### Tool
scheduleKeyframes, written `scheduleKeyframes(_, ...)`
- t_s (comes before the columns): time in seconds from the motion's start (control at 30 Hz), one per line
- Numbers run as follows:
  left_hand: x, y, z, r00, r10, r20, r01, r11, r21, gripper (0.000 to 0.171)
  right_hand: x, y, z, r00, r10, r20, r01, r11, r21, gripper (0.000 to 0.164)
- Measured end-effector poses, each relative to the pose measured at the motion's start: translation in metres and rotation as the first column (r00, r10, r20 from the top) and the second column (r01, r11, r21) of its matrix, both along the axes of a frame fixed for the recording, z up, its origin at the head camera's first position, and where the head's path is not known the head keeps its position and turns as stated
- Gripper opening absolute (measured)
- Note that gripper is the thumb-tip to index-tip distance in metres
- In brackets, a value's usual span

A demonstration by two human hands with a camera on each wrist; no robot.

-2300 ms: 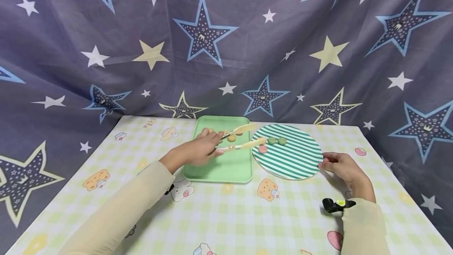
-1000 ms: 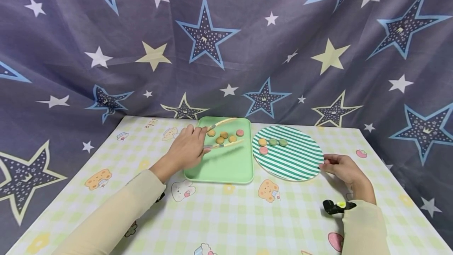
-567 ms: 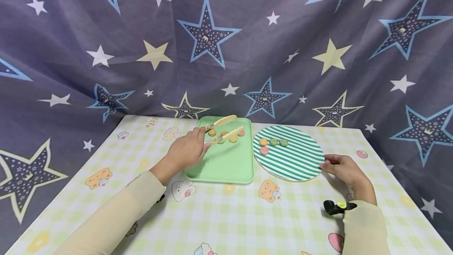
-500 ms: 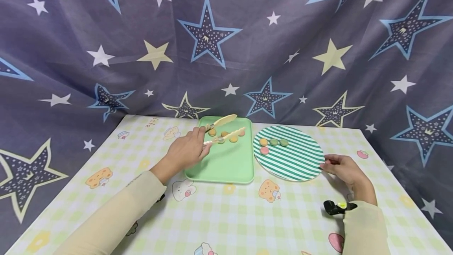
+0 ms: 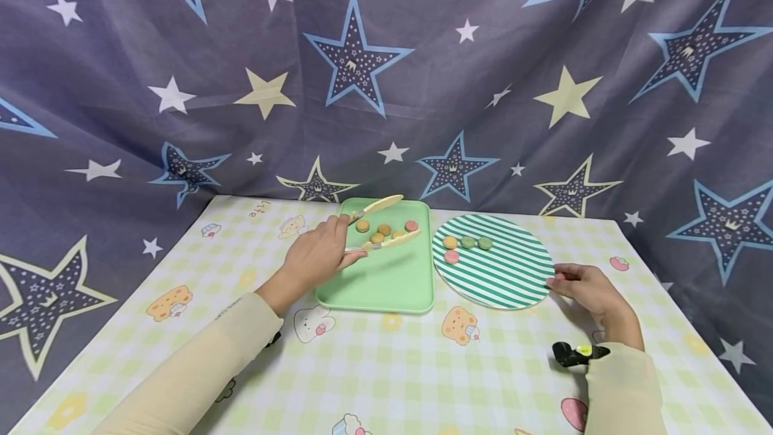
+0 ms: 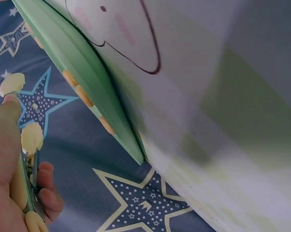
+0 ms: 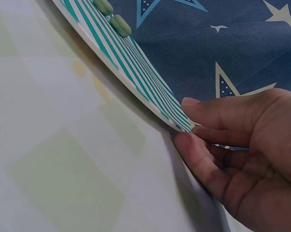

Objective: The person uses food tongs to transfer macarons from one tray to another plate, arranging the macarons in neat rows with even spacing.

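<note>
Nearest you, your two cream sleeves (image 5: 622,388) reach over a pale green-and-white checked tablecloth (image 5: 410,381) printed with cartoon bears, flowers and strawberries. A black device (image 5: 568,354) sits at your right cuff.

Your right hand (image 5: 588,291) pinches the rim of a round plate (image 5: 513,270) with green and white stripes, at its right edge. Your left hand (image 5: 317,257), over the left side of a light green rectangular tray (image 5: 386,284), is clamped on a pair of tongs (image 5: 383,204) with pale yellow tips. The tips stand apart above the tray, with nothing between them that you are gripping; whether the nearer tip touches a macaron, you cannot tell.

The tray and plate lie side by side. On the plate's far left part are a pink macaron (image 5: 451,257), a yellow macaron (image 5: 449,242) and two green macarons (image 5: 485,243) in a row with it. In the tray's far half lie four yellowish-brown macarons (image 5: 362,225) and a pink one (image 5: 411,226) at the right.

Behind the table hangs a dark purple-blue cloth (image 5: 229,25) patterned with stars.
</note>
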State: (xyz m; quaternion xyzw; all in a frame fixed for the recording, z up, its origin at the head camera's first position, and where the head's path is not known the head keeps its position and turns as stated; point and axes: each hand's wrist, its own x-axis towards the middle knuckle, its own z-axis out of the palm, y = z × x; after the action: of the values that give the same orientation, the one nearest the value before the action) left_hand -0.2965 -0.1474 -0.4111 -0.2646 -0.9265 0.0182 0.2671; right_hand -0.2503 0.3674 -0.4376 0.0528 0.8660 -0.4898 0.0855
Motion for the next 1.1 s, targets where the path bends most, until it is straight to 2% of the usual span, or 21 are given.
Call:
scheduleKeyframes(0.1,-0.002,-0.001,0.000,0.999,-0.026,-0.029,0.025,0.999,-0.023,0.074,0.000,0.000,0.000,1.000,0.000,0.002,0.000,1.000,-0.004,0.071)
scheduleKeyframes(0.2,-0.003,-0.002,-0.001,0.999,-0.026,-0.023,0.025,0.999,-0.038,0.073,0.001,0.000,0.000,1.000,0.006,0.005,-0.006,1.000,-0.006,0.071)
scheduleKeyframes(0.43,-0.005,-0.006,-0.001,0.999,0.002,0.035,-0.002,1.000,-0.001,0.075,0.001,-0.001,0.003,1.000,0.012,0.016,-0.012,1.000,-0.005,0.070)
scheduleKeyframes(0.97,-0.011,-0.017,-0.005,0.984,-0.003,0.176,0.000,1.000,0.018,0.074,0.001,-0.002,0.003,1.000,0.008,0.020,-0.008,1.000,-0.015,0.070)
scheduleKeyframes(1.1,-0.011,-0.018,-0.006,0.976,-0.030,0.216,0.026,0.999,0.023,0.073,0.001,-0.002,0.002,1.000,0.007,0.018,-0.006,1.000,-0.009,0.071)
